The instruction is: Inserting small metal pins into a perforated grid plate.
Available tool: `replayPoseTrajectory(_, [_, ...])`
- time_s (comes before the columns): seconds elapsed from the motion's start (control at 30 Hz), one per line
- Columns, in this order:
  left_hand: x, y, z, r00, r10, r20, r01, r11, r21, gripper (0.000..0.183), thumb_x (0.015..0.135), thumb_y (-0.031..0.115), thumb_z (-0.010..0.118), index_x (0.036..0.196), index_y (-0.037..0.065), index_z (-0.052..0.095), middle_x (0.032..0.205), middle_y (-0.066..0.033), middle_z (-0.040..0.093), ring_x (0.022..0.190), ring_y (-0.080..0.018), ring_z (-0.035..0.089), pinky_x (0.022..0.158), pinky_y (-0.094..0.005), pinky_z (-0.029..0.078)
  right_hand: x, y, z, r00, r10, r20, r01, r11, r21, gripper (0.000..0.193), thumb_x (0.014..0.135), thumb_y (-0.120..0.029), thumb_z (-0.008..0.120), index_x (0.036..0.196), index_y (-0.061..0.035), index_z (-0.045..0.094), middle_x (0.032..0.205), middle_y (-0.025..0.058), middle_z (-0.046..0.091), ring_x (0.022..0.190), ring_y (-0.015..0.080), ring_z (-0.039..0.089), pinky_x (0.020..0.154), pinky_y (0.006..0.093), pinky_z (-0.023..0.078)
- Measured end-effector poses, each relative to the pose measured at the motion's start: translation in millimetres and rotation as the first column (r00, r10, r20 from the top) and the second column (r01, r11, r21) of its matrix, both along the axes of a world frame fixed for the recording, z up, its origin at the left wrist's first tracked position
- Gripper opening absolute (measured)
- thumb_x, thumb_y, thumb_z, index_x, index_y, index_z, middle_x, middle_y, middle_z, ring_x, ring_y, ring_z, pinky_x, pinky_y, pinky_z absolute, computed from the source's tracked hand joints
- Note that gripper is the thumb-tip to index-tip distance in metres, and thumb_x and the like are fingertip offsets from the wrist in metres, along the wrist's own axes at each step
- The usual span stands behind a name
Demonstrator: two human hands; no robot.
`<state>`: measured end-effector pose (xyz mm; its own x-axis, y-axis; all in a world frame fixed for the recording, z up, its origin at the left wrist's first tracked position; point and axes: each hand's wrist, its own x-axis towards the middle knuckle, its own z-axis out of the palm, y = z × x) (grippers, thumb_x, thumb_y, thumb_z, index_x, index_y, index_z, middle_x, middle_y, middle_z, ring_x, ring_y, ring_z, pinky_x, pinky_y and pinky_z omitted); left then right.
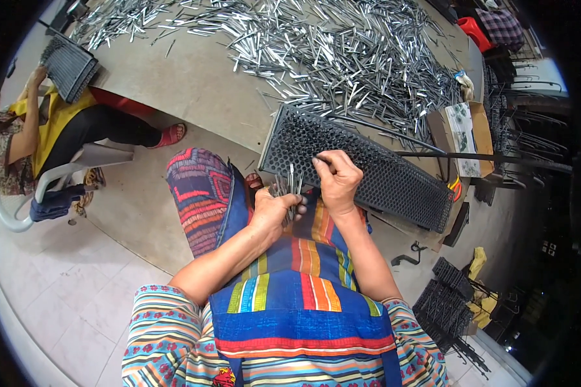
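Note:
My left hand (271,211) is closed around a bunch of thin, silvery metal strips (292,175), which stick up past the thumb. Just to its right, my right hand (341,180) is pinched at the near edge of a long black rack (394,173) full of small round holes. Whatever lies between those right fingertips is too small or hidden to make out. The rack rests tilted at the table's near edge, running from the middle toward the lower right.
A big heap of loose metal strips (342,71) covers the far part of the table (193,84). An open cardboard box (474,132) stands right, beside a dark rod (458,155). At left, a seated person (22,138) holds another black rack (71,64). More racks (442,300) lie lower right.

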<state>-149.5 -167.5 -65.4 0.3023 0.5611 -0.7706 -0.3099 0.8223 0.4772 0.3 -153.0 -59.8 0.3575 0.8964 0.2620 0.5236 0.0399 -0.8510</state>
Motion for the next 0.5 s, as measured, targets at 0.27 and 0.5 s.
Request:
replayPoseTrajectory(0.27, [-2,3,3,0.998,0.005,0.063,-0.006,1.0,0.014,0.011,0.078,-0.006,0.063,0.089,-0.002,0.064,0.075,-0.0115,0.068,0.057,-0.0176,0.065,0.048,-0.0269,0.053,-5,0,12,0.86,0.161,0.485,-0.161,0.986,-0.041,0.014,0.076,-0.004,0.07,0.09,-0.0017,0.07,0.081,0.0103,0.064,0.068,0.023,0.064,0.059,0.0315,0.05])
replayPoseTrajectory(0.5, [-5,4,8,0.979,-0.154,0.134,0.148,0.988,0.054,0.017,0.078,-0.003,0.065,0.095,0.001,0.065,0.079,-0.0097,0.069,0.06,-0.0158,0.066,0.052,-0.0258,0.054,1,-28,2,0.735,-0.033,-0.677,-0.307,0.874,-0.376,0.007,0.082,-0.001,0.069,0.087,0.0034,0.068,0.07,0.0016,0.065,0.052,0.0042,0.05,0.047,0.019,0.039])
